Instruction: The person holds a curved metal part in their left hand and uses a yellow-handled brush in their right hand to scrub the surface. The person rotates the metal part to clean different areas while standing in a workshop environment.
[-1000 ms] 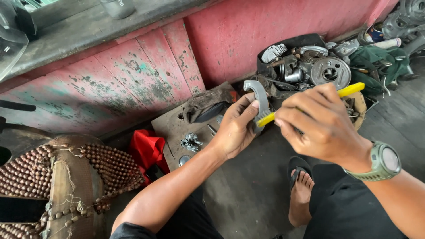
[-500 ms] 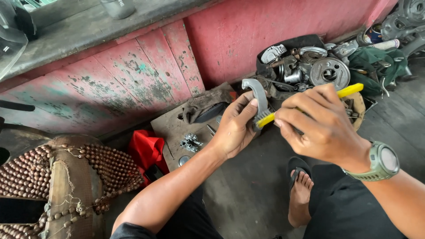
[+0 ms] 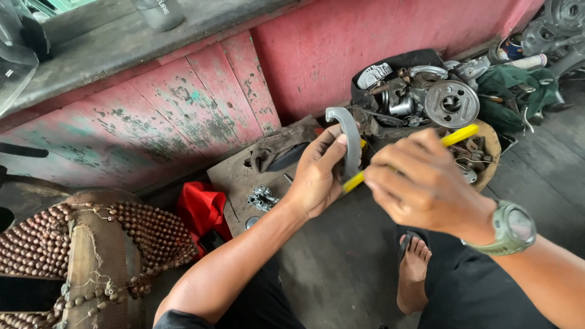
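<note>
My left hand (image 3: 317,176) grips a curved grey metal brake shoe (image 3: 347,137), held upright in front of me with its arc facing right. My right hand (image 3: 426,183) is closed around a tool with a yellow handle (image 3: 460,135); the handle's lower end shows at the brake shoe's lower edge, against my left palm. The tool's working tip is hidden behind my fingers. A grey-green watch (image 3: 510,226) sits on my right wrist. Both hands hover above the dark concrete floor.
A black tub of metal engine parts, with a round drum plate (image 3: 451,103), stands by the red wall (image 3: 341,49). A board (image 3: 234,180) carries a dark rag and small metal fittings. Red cloth (image 3: 204,210), a beaded seat cover (image 3: 73,244) and my sandalled foot (image 3: 414,268) lie nearby.
Both hands have shifted slightly left with the brake shoe and yellow tool; the grips are unchanged.
</note>
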